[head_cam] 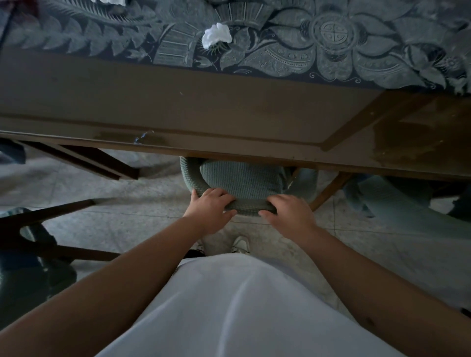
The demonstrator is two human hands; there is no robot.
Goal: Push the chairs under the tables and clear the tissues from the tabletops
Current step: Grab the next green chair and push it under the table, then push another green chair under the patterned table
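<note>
wooden table [229, 107], carved floral inlay, crumpled tissue [216, 35] on it

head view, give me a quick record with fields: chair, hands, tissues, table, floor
chair: green knitted-cover chair, seat partly under the table edge, backrest toward the person
left hand: left hand grips the top of the backrest
right hand: right hand grips the backrest beside it
tissues: crumpled white tissue on the tabletop; second tissue cut off at the top edge
table: table with brown wooden border and blue-grey floral centre
floor: pale tiled floor
</note>
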